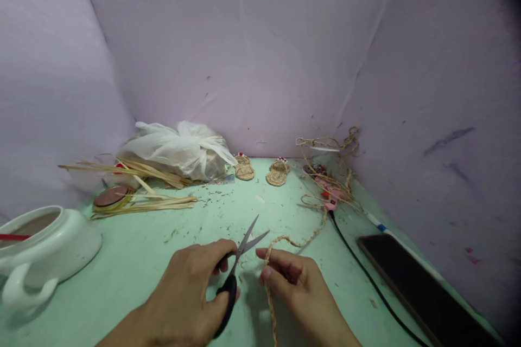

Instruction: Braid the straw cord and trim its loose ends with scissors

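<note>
My left hand [194, 287] grips a pair of black-handled scissors [240, 263], blades apart and pointing up to the right. My right hand [293, 282] pinches a braided straw rope [296, 241] just right of the blades. The rope runs down past my right wrist and away toward a tangle of rope [331, 173] at the back right. Both hands hover low over the pale green table [142, 260].
A white plastic bag [183, 149] and loose straw strips [146, 187] lie at the back left. Two tiny woven sandals [260, 169] sit by the back wall. A white ceramic pot [44, 249] stands at left, a dark phone [419, 287] and black cable [366, 276] at right.
</note>
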`<action>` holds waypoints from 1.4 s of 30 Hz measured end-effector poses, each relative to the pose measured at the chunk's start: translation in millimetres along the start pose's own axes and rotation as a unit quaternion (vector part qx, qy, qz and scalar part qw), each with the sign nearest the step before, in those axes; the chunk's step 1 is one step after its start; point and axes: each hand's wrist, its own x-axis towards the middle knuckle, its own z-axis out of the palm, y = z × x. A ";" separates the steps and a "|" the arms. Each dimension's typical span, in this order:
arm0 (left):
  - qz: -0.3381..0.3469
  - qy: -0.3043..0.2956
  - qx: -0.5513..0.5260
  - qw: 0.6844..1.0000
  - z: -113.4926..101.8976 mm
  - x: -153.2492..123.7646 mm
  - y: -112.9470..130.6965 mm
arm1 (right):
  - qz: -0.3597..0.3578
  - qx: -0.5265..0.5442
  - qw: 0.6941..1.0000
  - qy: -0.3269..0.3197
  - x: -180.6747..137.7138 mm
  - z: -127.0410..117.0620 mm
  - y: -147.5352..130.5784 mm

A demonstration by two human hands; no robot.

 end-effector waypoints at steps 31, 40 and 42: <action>0.244 0.010 0.211 0.947 -18.7 10.6 -14.4 | -0.001 0.049 0.993 -0.109 -9.1 2.7 -19.2; 0.264 0.039 0.228 0.936 -14.2 11.0 -17.7 | -0.032 -0.029 0.995 -0.088 -10.8 0.3 -14.8; 0.267 0.045 0.228 0.935 -13.5 11.0 -18.2 | -0.027 -0.026 0.996 -0.080 -11.7 1.2 -16.3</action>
